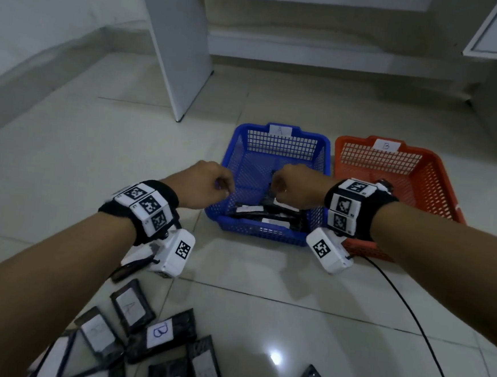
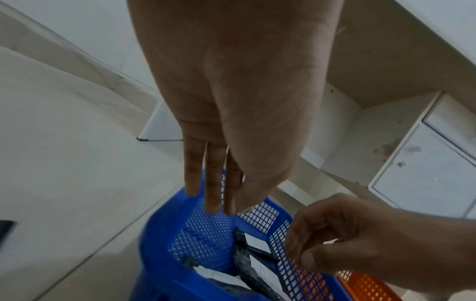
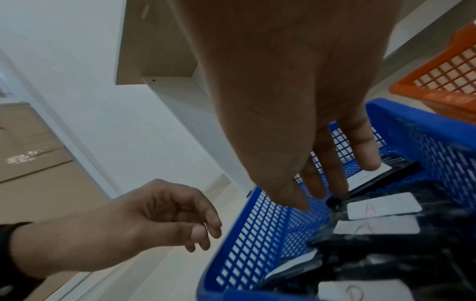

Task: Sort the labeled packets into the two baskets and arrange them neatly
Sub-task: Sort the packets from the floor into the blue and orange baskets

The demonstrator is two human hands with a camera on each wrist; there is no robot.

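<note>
step: arranging A packets (image 3: 381,205) in blue basket (image 1: 270,237) | left hand (image 1: 209,185) at its left rim, loosely curled, empty | right hand (image 1: 296,187) over packets, fingers extended, nothing held | next, judged: fetch unsorted packets (image 1: 158,334) from floor nearer than basket

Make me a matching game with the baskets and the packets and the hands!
Things:
1. blue basket
2. orange basket
3. packet marked B
4. left hand

Places or states:
a. lies on the floor tiles, near the camera
b. wears the tag A and has black packets inside
c. hangs by the blue basket's left rim, holding nothing
d. wears the tag B, right of the other basket

Pairs: 1-b, 2-d, 3-a, 4-c
</note>
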